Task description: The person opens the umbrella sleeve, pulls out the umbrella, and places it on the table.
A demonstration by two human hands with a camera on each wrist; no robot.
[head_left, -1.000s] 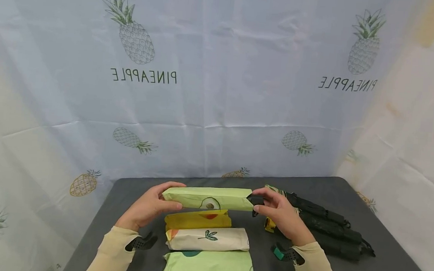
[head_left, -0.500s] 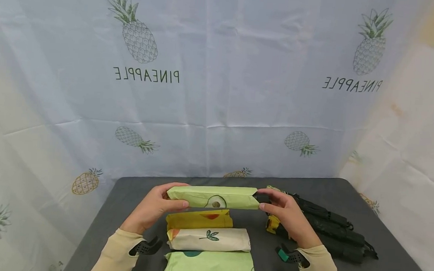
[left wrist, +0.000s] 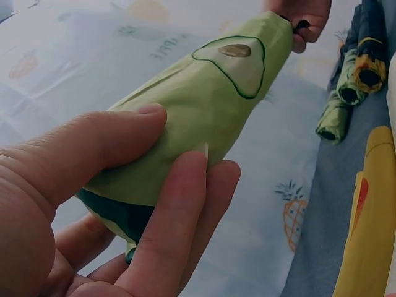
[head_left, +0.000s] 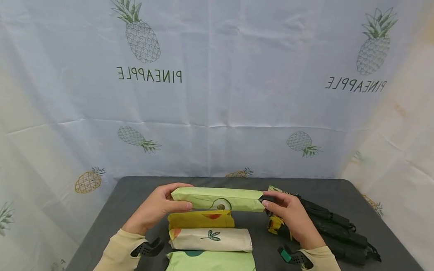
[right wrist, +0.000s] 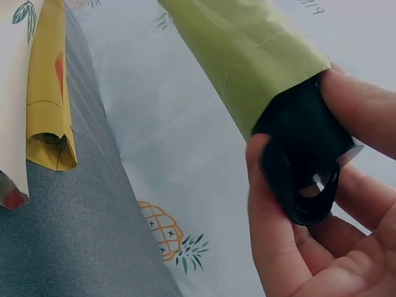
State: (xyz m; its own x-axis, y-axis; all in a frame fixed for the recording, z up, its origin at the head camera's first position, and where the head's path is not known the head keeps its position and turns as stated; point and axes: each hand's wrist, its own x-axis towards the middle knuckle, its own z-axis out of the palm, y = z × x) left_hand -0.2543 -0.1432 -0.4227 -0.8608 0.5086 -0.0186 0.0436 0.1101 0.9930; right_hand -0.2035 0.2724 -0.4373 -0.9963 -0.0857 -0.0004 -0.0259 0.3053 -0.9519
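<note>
A folded umbrella in a light green avocado-print sleeve (head_left: 198,197) is held level above the table, between both hands. My left hand (head_left: 156,206) grips the sleeve's left end; in the left wrist view the thumb (left wrist: 133,133) lies on top and the fingers wrap below. At the other end, my right hand (head_left: 294,217) holds the umbrella by its black handle (right wrist: 303,127), at the sleeve's mouth. A black wrist strap (right wrist: 297,204) loops out there among the fingers. How far the umbrella lies inside the sleeve is hidden.
Yellow (head_left: 200,220), cream leaf-print (head_left: 210,239) and light green (head_left: 210,267) sleeves lie in a column on the dark grey table (head_left: 139,183) below the hands. Several dark folded umbrellas (head_left: 345,236) lie at the right. A pineapple-print curtain (head_left: 219,90) hangs behind.
Both hands and the green-sleeved umbrella have shifted slightly right in the head view, partly along with the whole scene. The grips look the same, and the things on the table have stayed put.
</note>
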